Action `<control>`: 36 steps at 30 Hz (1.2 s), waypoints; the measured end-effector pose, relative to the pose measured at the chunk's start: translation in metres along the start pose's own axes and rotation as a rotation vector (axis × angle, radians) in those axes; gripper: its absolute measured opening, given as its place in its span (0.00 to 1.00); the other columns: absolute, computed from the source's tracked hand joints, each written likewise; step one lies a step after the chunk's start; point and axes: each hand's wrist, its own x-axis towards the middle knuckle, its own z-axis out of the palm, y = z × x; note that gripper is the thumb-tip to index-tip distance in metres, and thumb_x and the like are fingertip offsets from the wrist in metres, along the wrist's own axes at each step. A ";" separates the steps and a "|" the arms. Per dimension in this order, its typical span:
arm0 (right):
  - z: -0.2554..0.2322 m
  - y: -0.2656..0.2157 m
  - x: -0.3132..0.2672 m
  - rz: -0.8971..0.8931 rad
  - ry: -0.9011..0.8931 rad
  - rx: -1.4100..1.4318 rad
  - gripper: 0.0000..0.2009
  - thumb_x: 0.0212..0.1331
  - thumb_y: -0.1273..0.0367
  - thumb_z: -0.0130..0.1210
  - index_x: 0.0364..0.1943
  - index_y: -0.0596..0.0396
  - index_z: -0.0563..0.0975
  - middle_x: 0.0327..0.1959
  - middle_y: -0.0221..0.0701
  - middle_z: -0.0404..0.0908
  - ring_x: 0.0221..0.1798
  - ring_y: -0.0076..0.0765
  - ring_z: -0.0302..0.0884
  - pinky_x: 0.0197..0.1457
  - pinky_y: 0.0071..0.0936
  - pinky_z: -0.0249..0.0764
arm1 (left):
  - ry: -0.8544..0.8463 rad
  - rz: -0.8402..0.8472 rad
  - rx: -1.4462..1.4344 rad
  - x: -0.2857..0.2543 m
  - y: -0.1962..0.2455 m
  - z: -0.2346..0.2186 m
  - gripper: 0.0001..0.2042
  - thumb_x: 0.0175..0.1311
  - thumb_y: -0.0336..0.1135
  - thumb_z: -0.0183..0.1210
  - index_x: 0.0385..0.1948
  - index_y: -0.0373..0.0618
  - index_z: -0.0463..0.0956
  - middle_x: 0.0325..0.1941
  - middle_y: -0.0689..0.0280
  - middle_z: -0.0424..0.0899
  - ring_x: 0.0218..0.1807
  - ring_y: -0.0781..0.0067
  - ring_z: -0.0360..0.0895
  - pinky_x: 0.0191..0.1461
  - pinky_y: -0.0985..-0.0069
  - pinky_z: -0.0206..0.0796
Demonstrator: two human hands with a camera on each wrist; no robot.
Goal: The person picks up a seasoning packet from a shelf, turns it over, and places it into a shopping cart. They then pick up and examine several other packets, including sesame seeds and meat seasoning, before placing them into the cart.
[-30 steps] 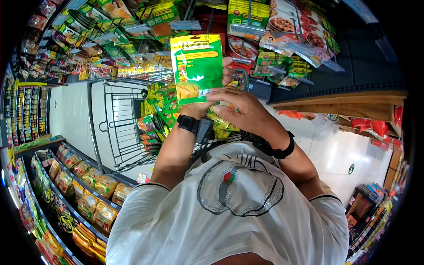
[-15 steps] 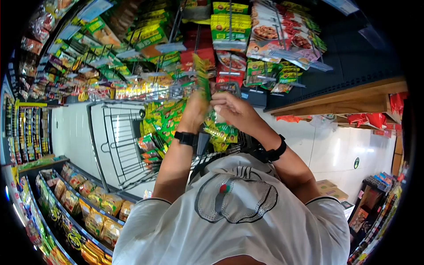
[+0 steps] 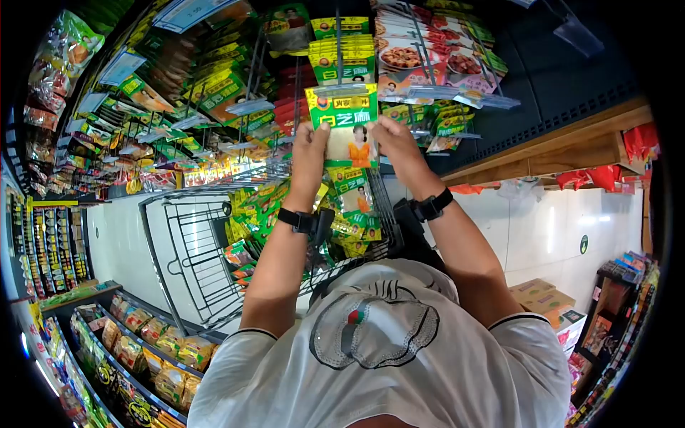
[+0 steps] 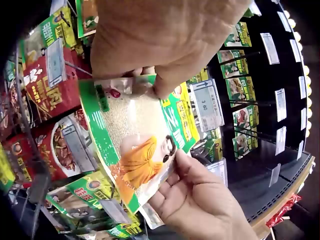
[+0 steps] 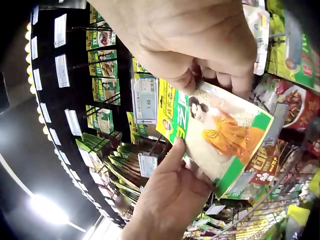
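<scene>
A green and yellow packet of white sesame seeds (image 3: 342,139) is held upright between both hands, its printed front with a figure in orange towards me. My left hand (image 3: 310,155) pinches its left edge, thumb over the front. On the opposite edge, my right hand (image 3: 399,148) grips with thumb and fingers. Pale seeds show through the clear window of the packet (image 4: 127,117) in the left wrist view. Directly behind it hang matching sesame packets (image 3: 342,57) on a hook. A price tag (image 5: 145,100) is beside the packet's top in the right wrist view.
Below the hands stands a wire shopping cart (image 3: 171,239) with many green and yellow packets (image 3: 260,214) in it. Hooks with price tags (image 3: 189,13) project from the rack. A wooden shelf edge (image 3: 549,153) runs at right; bagged goods (image 3: 171,381) line a shelf at left.
The packet has turned from its back to its front, passing edge-on. My right hand has moved onto its right edge, and the packet now appears in front of the hanging sesame packets.
</scene>
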 end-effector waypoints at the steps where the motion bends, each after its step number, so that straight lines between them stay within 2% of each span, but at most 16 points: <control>1: 0.002 -0.011 -0.001 -0.014 0.020 0.019 0.13 0.69 0.61 0.53 0.42 0.58 0.77 0.25 0.20 0.69 0.28 0.14 0.62 0.30 0.23 0.62 | 0.010 0.028 -0.019 0.002 0.003 0.004 0.11 0.71 0.42 0.55 0.35 0.45 0.70 0.25 0.77 0.67 0.26 0.89 0.60 0.28 0.83 0.53; 5: 0.004 -0.017 0.010 -0.086 0.049 0.070 0.13 0.68 0.61 0.53 0.42 0.58 0.77 0.23 0.17 0.69 0.25 0.12 0.63 0.28 0.21 0.62 | 0.018 0.092 0.009 0.012 0.008 0.010 0.10 0.72 0.41 0.55 0.36 0.45 0.70 0.26 0.77 0.68 0.27 0.89 0.61 0.29 0.84 0.55; 8: -0.008 -0.010 0.019 -0.028 -0.024 0.050 0.18 0.69 0.58 0.52 0.51 0.58 0.75 0.37 0.22 0.76 0.35 0.15 0.71 0.40 0.24 0.70 | 0.008 0.082 0.016 0.018 0.009 0.012 0.10 0.72 0.41 0.55 0.36 0.44 0.70 0.26 0.76 0.69 0.27 0.89 0.62 0.29 0.84 0.56; 12: -0.010 -0.011 0.024 -0.026 -0.012 -0.033 0.19 0.69 0.58 0.52 0.51 0.60 0.75 0.41 0.25 0.77 0.41 0.18 0.75 0.43 0.24 0.72 | -0.031 0.054 -0.047 0.026 0.003 0.010 0.10 0.71 0.42 0.56 0.37 0.46 0.70 0.32 0.73 0.76 0.33 0.87 0.69 0.36 0.83 0.63; 14: -0.013 -0.015 0.027 0.020 0.009 -0.137 0.21 0.69 0.57 0.53 0.53 0.62 0.74 0.46 0.29 0.79 0.47 0.22 0.76 0.47 0.26 0.73 | 0.007 0.046 -0.029 0.028 0.003 0.014 0.10 0.72 0.41 0.55 0.37 0.44 0.70 0.28 0.75 0.72 0.29 0.88 0.64 0.31 0.83 0.59; 15: -0.012 -0.016 0.028 0.012 0.032 -0.122 0.22 0.68 0.57 0.53 0.55 0.62 0.73 0.49 0.31 0.78 0.49 0.24 0.76 0.49 0.27 0.73 | 0.027 0.040 -0.020 0.029 0.003 0.015 0.11 0.72 0.41 0.55 0.37 0.43 0.70 0.26 0.76 0.69 0.27 0.88 0.62 0.29 0.84 0.56; 20: -0.008 -0.022 0.039 0.031 0.075 -0.139 0.28 0.68 0.56 0.53 0.66 0.59 0.67 0.59 0.39 0.74 0.60 0.34 0.71 0.59 0.32 0.69 | 0.023 0.068 0.025 0.047 -0.006 0.015 0.11 0.72 0.40 0.55 0.38 0.42 0.70 0.28 0.74 0.72 0.28 0.88 0.64 0.30 0.83 0.59; 23: -0.012 -0.008 0.044 -0.177 0.175 -0.220 0.20 0.68 0.61 0.51 0.56 0.62 0.73 0.41 0.34 0.80 0.42 0.27 0.75 0.46 0.30 0.72 | 0.008 0.134 0.036 0.057 -0.006 0.014 0.10 0.71 0.38 0.55 0.39 0.40 0.70 0.30 0.72 0.74 0.30 0.86 0.66 0.32 0.82 0.61; 26: -0.023 0.007 0.040 -0.159 0.171 -0.298 0.25 0.70 0.57 0.51 0.64 0.58 0.69 0.58 0.38 0.75 0.59 0.33 0.73 0.59 0.33 0.70 | 0.001 0.207 0.021 0.070 -0.013 0.016 0.09 0.69 0.35 0.54 0.40 0.38 0.70 0.32 0.70 0.75 0.32 0.84 0.67 0.35 0.81 0.62; 27: -0.027 0.009 0.035 -0.137 0.147 -0.296 0.24 0.70 0.57 0.51 0.63 0.58 0.69 0.58 0.38 0.76 0.60 0.33 0.73 0.59 0.33 0.70 | 0.003 0.228 0.010 0.076 -0.017 0.016 0.09 0.69 0.34 0.54 0.41 0.38 0.70 0.33 0.69 0.75 0.32 0.83 0.68 0.35 0.80 0.62; 30: -0.035 0.019 0.017 -0.086 0.099 -0.270 0.22 0.70 0.58 0.50 0.61 0.58 0.71 0.57 0.38 0.77 0.60 0.35 0.73 0.60 0.33 0.70 | 0.027 0.134 0.134 0.088 -0.025 0.011 0.10 0.67 0.32 0.54 0.44 0.36 0.69 0.36 0.66 0.77 0.35 0.78 0.72 0.40 0.77 0.67; 33: -0.042 0.035 0.005 -0.059 0.075 -0.222 0.20 0.70 0.60 0.50 0.58 0.59 0.73 0.54 0.38 0.79 0.60 0.36 0.74 0.60 0.32 0.69 | 0.170 0.316 0.299 0.082 -0.029 0.009 0.13 0.68 0.34 0.56 0.46 0.35 0.68 0.39 0.62 0.79 0.40 0.74 0.76 0.46 0.75 0.70; 34: -0.046 0.041 -0.001 -0.044 0.053 -0.211 0.20 0.70 0.60 0.51 0.58 0.59 0.73 0.54 0.37 0.79 0.59 0.35 0.74 0.59 0.32 0.69 | 0.219 0.286 0.290 0.077 -0.028 0.008 0.17 0.68 0.37 0.58 0.48 0.34 0.68 0.41 0.61 0.80 0.43 0.72 0.78 0.49 0.74 0.71; 35: -0.050 0.051 -0.011 -0.020 0.033 -0.195 0.19 0.70 0.61 0.51 0.57 0.59 0.73 0.53 0.36 0.79 0.57 0.34 0.75 0.59 0.31 0.69 | 0.234 0.224 0.160 0.062 -0.031 0.006 0.17 0.68 0.39 0.59 0.48 0.34 0.68 0.41 0.60 0.80 0.42 0.73 0.77 0.47 0.75 0.72; 36: -0.058 0.064 -0.017 -0.025 -0.002 -0.154 0.16 0.70 0.62 0.52 0.54 0.59 0.74 0.50 0.33 0.80 0.53 0.30 0.76 0.56 0.28 0.70 | 0.215 0.217 0.172 0.051 -0.043 -0.003 0.16 0.68 0.38 0.59 0.47 0.35 0.69 0.40 0.61 0.80 0.40 0.75 0.77 0.45 0.76 0.71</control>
